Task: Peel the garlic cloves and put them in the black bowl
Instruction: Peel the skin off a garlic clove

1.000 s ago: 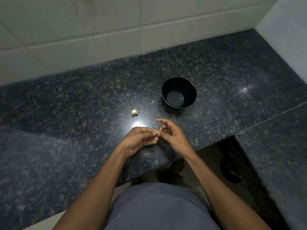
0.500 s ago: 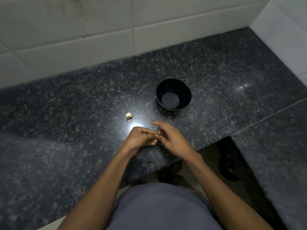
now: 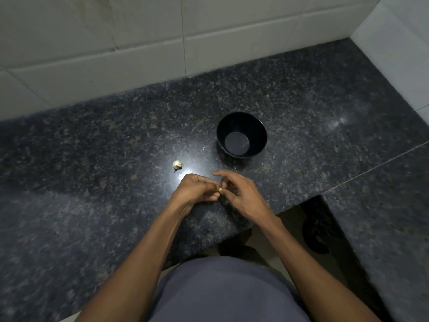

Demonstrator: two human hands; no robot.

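Worktop [image 3: 92, 182]: a polished slab of dark speckled granite, glossy enough to carry a bright reflected glare near its front edge; a thin seam crosses its right-hand portion, and a notch is cut into the near edge. Wall [image 3: 116, 54]: large pale rectangular tiles with narrow grout lines, meeting a second tiled face at the right corner. Black bowl [image 3: 241, 117]: round, smooth and shiny, with a flat circular base; it stands upright near the middle of the worktop, just beyond the hands, and holds no clove. Left hand [image 3: 197, 188] and right hand [image 3: 243, 194]: they meet above the front edge, fingers curled; the grip of each is a narrow pinch on one small pale garlic clove [image 3: 220, 188], of which only a sliver shows between the fingertips. Whether any skin is off cannot be told. Second garlic clove [image 3: 177, 164]: small, cream-coloured, papery, lying on the worktop left of the bowl, apart from both hands.
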